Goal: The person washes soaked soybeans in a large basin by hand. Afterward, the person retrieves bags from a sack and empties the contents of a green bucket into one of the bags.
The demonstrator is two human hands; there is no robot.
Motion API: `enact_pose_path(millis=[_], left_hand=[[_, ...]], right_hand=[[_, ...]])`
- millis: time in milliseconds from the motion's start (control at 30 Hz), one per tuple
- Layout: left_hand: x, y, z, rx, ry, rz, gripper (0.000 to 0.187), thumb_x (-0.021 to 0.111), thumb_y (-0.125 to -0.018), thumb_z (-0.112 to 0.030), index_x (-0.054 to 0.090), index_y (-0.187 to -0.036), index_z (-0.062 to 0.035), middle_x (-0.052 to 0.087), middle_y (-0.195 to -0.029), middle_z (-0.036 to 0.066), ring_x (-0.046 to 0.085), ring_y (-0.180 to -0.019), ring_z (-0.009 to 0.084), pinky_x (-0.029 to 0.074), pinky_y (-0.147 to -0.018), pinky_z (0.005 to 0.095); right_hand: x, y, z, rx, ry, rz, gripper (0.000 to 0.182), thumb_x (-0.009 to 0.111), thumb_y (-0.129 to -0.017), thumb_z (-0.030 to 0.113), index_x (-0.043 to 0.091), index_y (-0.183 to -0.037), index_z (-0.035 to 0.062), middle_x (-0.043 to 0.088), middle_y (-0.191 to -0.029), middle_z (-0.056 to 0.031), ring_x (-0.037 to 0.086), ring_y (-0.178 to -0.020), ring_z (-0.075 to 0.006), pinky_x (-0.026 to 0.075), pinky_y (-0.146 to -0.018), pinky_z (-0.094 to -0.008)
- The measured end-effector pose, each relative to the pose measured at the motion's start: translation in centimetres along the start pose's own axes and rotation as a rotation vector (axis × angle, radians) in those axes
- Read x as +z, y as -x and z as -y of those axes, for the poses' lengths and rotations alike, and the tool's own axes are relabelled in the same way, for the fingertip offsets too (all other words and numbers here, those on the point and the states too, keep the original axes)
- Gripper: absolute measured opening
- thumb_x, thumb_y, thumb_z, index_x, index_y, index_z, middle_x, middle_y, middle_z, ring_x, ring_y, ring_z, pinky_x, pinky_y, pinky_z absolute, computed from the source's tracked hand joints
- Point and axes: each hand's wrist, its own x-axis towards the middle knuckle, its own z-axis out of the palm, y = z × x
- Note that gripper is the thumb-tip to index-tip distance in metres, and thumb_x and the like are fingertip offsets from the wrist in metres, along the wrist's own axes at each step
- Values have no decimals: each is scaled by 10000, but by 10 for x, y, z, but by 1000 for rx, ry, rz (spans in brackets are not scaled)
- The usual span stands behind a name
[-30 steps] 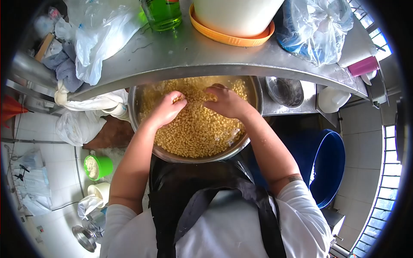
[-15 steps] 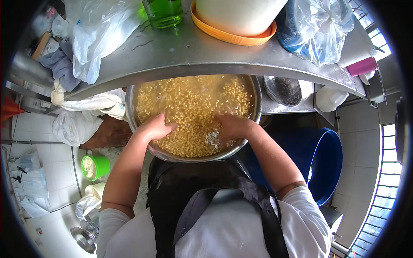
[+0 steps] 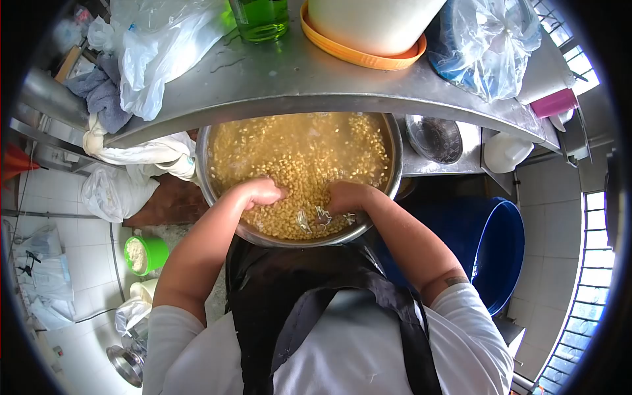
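Note:
A wide metal bowl (image 3: 397, 158) holds many pale yellow kernels (image 3: 296, 168) under cloudy water. In its left part my left hand (image 3: 263, 191) dips in, with its fingers curled and their tips among the kernels. My right hand (image 3: 347, 197) is sunk in the right part, its fingers mostly hidden by kernels and water. Bright ripples show between and below the hands. What either hand holds, if anything, is hidden. The far side of the bowl lies beneath the edge of a steel shelf (image 3: 263, 104).
On the shelf are plastic bags (image 3: 148, 66), a green bottle (image 3: 260, 20), a white bucket (image 3: 375, 23) on an orange rim and a bagged blue item (image 3: 487, 49). A blue barrel (image 3: 503, 257) stands right, a green bucket (image 3: 155, 255) left. A strainer (image 3: 436, 139) lies beyond the bowl.
My left hand has moved right, toward the bowl's middle, and its fingers have curled in. My right hand has shifted slightly and sits nearer my left hand. The view has shifted a little.

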Motion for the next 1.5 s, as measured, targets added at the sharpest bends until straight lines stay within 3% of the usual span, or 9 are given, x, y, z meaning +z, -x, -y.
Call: enact_pose_path(millis=[133, 200, 400, 467, 533, 667, 900, 1300, 1500], left_hand=[[7, -37, 24, 157, 67, 30, 592, 570, -1041, -447, 584, -1415, 11, 514, -1520, 237, 573, -1265, 337, 471, -1001, 484], [12, -33, 19, 85, 268, 58, 617, 554, -1047, -422, 491, -1517, -26, 428, -1615, 230, 398, -1477, 326, 328, -1172, 498], [13, -49, 24, -5, 461, 142, 631, 526, -1051, -432, 439, -1566, -79, 292, -1707, 186, 233, -1584, 325, 238, -1218, 567], [11, -51, 25, 59, 517, 194, 623, 510, -1054, -440, 447, -1559, -81, 287, -1712, 173, 227, -1586, 323, 240, -1218, 567], [10, -49, 24, 125, 572, 246, 617, 494, -1058, -448, 454, -1553, -82, 282, -1716, 161, 220, -1589, 321, 242, -1219, 567], [12, -38, 16, 198, 871, 356, 578, 519, -1068, -522, 616, -1392, -54, 712, -1318, 115, 709, -1152, 250, 581, -1002, 448], [8, -37, 12, 254, 1027, 327, 525, 508, -1069, -471, 660, -1336, -45, 734, -1279, 108, 727, -1114, 237, 586, -994, 431], [0, -24, 18, 382, 1270, 339, 436, 497, -1069, -380, 709, -1235, -36, 777, -1103, 91, 762, -973, 213, 628, -874, 409], [-2, -1, 16, 540, 973, -259, 300, 696, -991, -327, 747, -1191, -109, 745, -992, 22, 650, -907, 132, 510, -821, 300]], right_hand=[[-6, 6, 10, -27, -72, -18, 758, 914, -671, 528, 752, -1137, -47, 768, -1087, -228, 741, -992, -328, 557, -919, -423], [-7, 7, 11, -1, -55, -61, 764, 921, -674, 507, 745, -1174, -43, 766, -1116, -220, 735, -1011, -316, 548, -937, -415], [16, -33, -25, -139, -513, 81, 704, 936, -733, 436, 724, -1179, -65, 759, -1103, -222, 724, -1022, -273, 540, -925, -387], [-18, 2, 14, 164, -427, 188, 771, 962, -715, 392, 690, -1284, -52, 753, -1189, -192, 699, -1103, -301, 510, -1009, -416], [-13, 2, 10, 64, -633, 211, 794, 975, -713, 356, 663, -1319, -49, 733, -1241, -189, 676, -1156, -303, 493, -1042, -420], [-2, -12, -6, -60, -1007, 233, 876, 996, -712, 238, 567, -1423, -41, 655, -1391, -174, 570, -1339, -297, 427, -1138, -429], [0, -2, -1, -149, -1183, 52, 1254, 990, -725, 223, 151, -1617, -46, 559, -1492, -206, 506, -1404, -319, 375, -1186, -425], [-1, -17, -7, -307, -1179, -241, 849, 867, -826, 115, 414, -1532, -12, 618, -1411, -159, 588, -1272, -268, 466, -1088, -427], [-38, 2, 27, -406, -491, -436, 579, 790, -879, 206, 607, -1379, -21, 672, -1358, -187, 654, -1201, -258, 503, -1072, -393]])
